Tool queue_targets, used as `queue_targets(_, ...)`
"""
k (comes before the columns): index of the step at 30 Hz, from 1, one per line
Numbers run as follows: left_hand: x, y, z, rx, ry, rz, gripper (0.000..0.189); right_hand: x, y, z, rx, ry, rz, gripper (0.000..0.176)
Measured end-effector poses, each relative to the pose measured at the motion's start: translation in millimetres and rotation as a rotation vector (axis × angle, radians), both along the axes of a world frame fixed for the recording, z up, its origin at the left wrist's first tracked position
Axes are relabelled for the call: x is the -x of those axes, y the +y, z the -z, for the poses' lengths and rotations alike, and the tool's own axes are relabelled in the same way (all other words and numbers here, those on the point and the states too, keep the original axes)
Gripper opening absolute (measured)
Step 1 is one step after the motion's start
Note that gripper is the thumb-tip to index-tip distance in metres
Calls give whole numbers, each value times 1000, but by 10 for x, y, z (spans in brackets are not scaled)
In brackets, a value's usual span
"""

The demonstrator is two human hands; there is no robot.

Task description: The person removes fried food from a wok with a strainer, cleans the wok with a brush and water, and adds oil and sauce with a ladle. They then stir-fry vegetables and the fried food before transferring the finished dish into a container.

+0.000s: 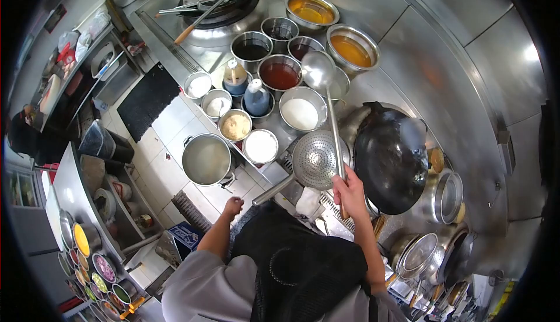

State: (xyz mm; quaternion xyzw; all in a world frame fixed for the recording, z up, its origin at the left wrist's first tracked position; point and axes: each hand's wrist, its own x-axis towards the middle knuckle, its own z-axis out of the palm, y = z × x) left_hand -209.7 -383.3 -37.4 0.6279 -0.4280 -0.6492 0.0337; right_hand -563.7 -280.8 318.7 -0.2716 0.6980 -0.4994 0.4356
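Observation:
My right hand (350, 192) is wrapped round the wooden-ended handle of a long metal ladle (333, 118). The ladle's round bowl reaches over the metal sauce pots at the back. Under its shaft sits a perforated strainer (315, 161), its handle pointing toward my body. To the right of my right hand, a black wok (392, 164) stands on the stove, dark and shiny inside. My left hand (234, 206) hangs in front of my apron with fingers curled, and nothing shows in it. Nearest to it is a large pot (206, 160) of cloudy liquid.
Metal pots hold red sauce (280, 73), white liquid (300, 113) and orange oil (350, 51). White powder (260, 146) and squeeze bottles (256, 97) stand closer in. Another wok (219, 16) with tools is at the back left. Stacked strainers (420, 249) lie right; ingredient tubs (105, 268) lower left.

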Motion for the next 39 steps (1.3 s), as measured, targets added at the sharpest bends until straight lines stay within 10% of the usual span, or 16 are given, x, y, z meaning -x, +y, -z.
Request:
queue_targets(16, -677, 509, 38, -128, -73, -236, 23, 73, -1074, -30, -194, 82, -260, 42)
queue_targets(27, -389, 87, -41, -92, 56, -344, 44, 152, -1394, -355, -97, -891, -45, 15)
queue_targets(39, -760, 375, 101, -190, 18, -293, 39, 150, -1163, -412, 9, -837, -104, 14)
